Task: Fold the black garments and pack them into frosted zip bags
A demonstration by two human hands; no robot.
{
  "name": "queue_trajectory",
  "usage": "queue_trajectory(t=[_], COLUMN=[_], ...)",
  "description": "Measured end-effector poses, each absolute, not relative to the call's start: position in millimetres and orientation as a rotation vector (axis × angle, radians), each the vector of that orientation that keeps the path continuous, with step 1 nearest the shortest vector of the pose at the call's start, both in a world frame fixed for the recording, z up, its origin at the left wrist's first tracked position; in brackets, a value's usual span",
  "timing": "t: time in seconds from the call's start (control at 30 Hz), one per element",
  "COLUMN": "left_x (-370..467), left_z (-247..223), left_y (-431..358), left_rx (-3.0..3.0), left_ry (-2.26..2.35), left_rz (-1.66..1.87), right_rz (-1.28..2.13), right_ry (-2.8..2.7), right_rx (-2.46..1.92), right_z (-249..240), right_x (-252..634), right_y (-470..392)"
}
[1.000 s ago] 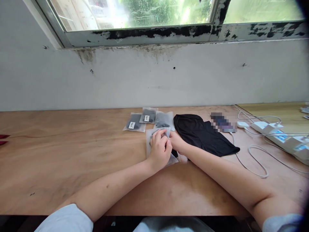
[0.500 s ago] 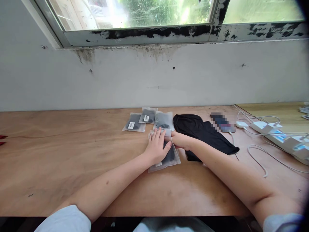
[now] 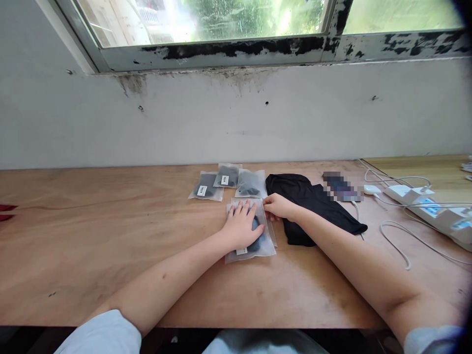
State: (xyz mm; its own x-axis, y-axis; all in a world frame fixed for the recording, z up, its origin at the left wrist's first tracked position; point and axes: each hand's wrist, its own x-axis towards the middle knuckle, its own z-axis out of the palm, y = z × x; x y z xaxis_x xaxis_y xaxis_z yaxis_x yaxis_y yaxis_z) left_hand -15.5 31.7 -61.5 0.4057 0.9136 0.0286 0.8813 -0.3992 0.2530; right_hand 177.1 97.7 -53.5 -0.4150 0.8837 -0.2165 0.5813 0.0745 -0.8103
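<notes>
My left hand lies flat with its fingers spread on a frosted plastic bag that has dark contents and a white label. My right hand pinches the bag's upper right edge between thumb and fingers. Another bag's edge shows beneath it on the right. Behind my hands lie three more frosted bags: a left one, a middle one overlapping it, and a right one without a visible label. Black cloth lies just right of the bags, partly beneath my right forearm.
On the right are a phone with a blurred screen, a white power strip with chargers, and loose white cables. Red objects show at the far left edge. A wall and window stand behind the wooden table.
My right hand has drawn back from the bag's upper part to its right edge. The bag lies flatter, and the edge of one beneath shows. My left hand stays on top.
</notes>
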Motion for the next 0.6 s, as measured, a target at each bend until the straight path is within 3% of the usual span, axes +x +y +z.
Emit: queue_trajectory(t=[0.2, 0.6], left_x=[-27, -24], left_z=[-48, -64], left_y=[38, 42], left_rx=[2.49, 2.563], left_ry=[1.589, 1.553], left_rz=[0.077, 0.102], right_rz=[0.443, 0.267], right_ry=[-2.232, -2.35], right_rx=[-1.383, -1.45], right_z=[-69, -75], right_x=[171, 166], right_y=[98, 98])
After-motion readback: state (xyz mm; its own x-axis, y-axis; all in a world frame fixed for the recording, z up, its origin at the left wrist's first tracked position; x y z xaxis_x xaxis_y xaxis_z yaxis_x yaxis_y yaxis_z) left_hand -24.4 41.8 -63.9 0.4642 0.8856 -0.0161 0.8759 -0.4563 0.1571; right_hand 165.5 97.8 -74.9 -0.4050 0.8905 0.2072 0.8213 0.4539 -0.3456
